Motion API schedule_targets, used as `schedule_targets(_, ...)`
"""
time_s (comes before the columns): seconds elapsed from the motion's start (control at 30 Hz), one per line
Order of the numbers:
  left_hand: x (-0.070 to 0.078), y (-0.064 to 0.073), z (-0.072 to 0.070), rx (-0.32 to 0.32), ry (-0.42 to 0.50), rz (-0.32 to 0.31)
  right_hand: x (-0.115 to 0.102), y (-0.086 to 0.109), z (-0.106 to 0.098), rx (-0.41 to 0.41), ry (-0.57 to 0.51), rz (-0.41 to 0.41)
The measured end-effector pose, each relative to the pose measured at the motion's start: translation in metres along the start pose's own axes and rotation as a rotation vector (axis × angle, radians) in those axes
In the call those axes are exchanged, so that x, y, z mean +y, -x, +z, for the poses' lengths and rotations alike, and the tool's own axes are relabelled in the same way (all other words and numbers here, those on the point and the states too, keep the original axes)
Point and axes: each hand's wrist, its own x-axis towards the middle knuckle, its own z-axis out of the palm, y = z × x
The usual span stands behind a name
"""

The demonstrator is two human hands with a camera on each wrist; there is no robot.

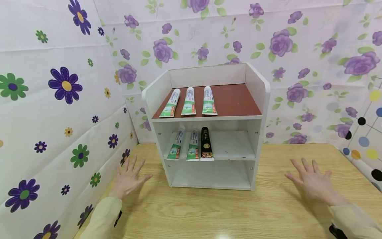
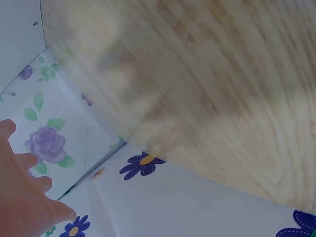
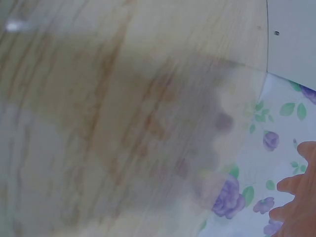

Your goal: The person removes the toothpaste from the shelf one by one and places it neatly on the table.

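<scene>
In the head view my left hand (image 1: 127,179) is spread, fingers apart, left of a white shelf unit (image 1: 211,174). On the other side my right hand (image 1: 311,181) is spread the same way, holding nothing. Three white-and-green toothpaste tubes lie on the brown top: a left one (image 1: 171,103), a middle one (image 1: 189,101) and a right one (image 1: 209,101). The white middle shelf bears two more green-and-white tubes, one leaning (image 1: 176,144) and one straighter (image 1: 193,145), beside a black toothpaste tube (image 1: 206,144). Both wrist views catch the left fingers (image 2: 29,182) and right fingers (image 3: 296,197) at their edges.
The unit stands on a light wooden table (image 1: 209,212) near its back edge. Behind it hangs a cloth with purple roses (image 1: 162,50). A cloth with daisies (image 1: 65,85) closes off the left, and a dotted cloth (image 1: 363,141) the right.
</scene>
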Motion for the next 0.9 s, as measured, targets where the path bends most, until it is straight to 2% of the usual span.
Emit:
schedule_targets(0.27, 0.002, -0.011, -0.016, -0.010, -0.054, 0.023, 0.003, -0.004, -0.010, 0.003, 0.038, -0.017)
schedule_targets(0.6, 0.006, -0.027, -0.047, -0.059, -0.040, 0.029, -0.002, -0.016, -0.032, -0.024, 0.022, -0.034)
schedule_targets(0.9, 0.005, -0.037, -0.074, -0.053, -0.049, 0.051, -0.013, -0.031, -0.058, -0.055, -0.005, -0.054)
